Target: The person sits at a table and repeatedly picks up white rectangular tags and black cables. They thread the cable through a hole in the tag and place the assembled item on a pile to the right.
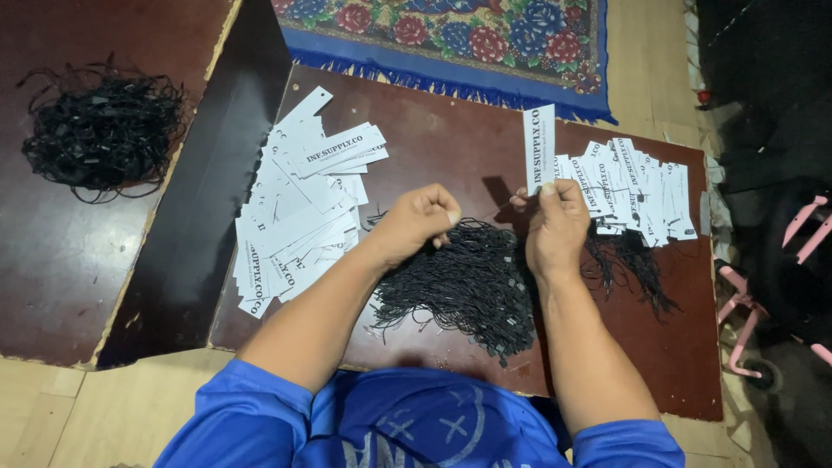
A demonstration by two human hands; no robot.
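I sit at a big brown board point(433, 147). A pile of white tags point(299, 208) lies on my left, and black strings point(472, 282) lie under my hands. My right hand point(555, 225) pinches one white tag point(538, 147), holding it upright. My left hand point(416, 221) is closed tight on a thin string.

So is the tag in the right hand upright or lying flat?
Upright: the white tag stands on end above the right hand, pinched at its lower edge.

Dim indoor light, perhaps overhead; soft shadows, sharp centre, dark right edge.
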